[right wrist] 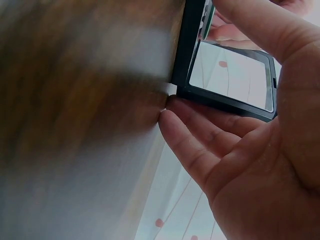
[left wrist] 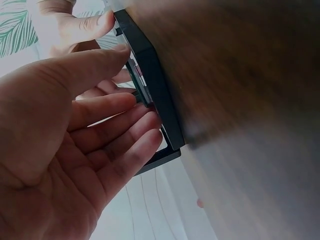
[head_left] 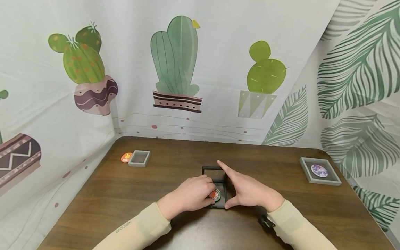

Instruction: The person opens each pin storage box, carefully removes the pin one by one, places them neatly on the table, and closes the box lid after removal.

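A hinged black display frame (head_left: 214, 168) with clear film windows stands opened on the table, its far half tilted up. Over the near half is a round green badge with red and white markings (head_left: 217, 194). My left hand (head_left: 193, 194) pinches the badge at its edge between thumb and fingertips; in the left wrist view it is seen edge-on against the film. From the right, my right hand (head_left: 251, 191) spans the frame, thumb at the near corner and straight fingers along the far half. In the right wrist view those fingers (right wrist: 192, 150) touch the frame near the hinge.
At the back left, a small grey frame (head_left: 139, 166) lies beside an orange-red round badge (head_left: 126, 157). On the right lies a grey frame (head_left: 325, 182) with a purple-and-white disc (head_left: 319, 170) in it. A patterned curtain (head_left: 218, 69) borders the brown table (head_left: 168, 166).
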`<state>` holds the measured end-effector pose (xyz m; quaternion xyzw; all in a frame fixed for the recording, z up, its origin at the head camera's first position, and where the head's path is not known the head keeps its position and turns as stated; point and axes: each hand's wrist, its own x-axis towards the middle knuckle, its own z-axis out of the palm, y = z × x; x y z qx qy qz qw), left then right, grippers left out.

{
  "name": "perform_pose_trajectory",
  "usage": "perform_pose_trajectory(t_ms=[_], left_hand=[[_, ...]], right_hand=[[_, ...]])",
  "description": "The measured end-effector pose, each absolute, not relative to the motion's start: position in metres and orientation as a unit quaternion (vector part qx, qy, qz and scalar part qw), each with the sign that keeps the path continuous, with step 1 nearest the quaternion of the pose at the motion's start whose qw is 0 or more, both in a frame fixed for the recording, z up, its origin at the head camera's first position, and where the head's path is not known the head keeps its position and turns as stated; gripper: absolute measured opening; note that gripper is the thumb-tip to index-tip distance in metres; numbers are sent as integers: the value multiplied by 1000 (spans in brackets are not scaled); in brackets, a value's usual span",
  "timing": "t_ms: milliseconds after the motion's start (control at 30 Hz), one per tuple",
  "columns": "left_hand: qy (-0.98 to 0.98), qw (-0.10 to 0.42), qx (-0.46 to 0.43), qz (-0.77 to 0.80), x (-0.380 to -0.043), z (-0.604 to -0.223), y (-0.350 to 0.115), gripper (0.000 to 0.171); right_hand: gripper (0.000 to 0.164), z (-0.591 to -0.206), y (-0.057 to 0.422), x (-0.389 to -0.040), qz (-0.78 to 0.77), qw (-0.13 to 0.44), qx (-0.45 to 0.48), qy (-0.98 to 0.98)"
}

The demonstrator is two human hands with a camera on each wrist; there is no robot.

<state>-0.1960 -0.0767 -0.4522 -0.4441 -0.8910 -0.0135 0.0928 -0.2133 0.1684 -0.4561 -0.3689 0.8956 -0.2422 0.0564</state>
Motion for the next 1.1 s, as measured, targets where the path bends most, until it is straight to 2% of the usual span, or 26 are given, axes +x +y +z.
perform_pose_trajectory(t_ms=[1100], left_hand=[[-890, 93, -445, -22, -195, -450, -86, 26]], right_hand=[[138, -457, 168, -214, -236, 62, -369, 897]])
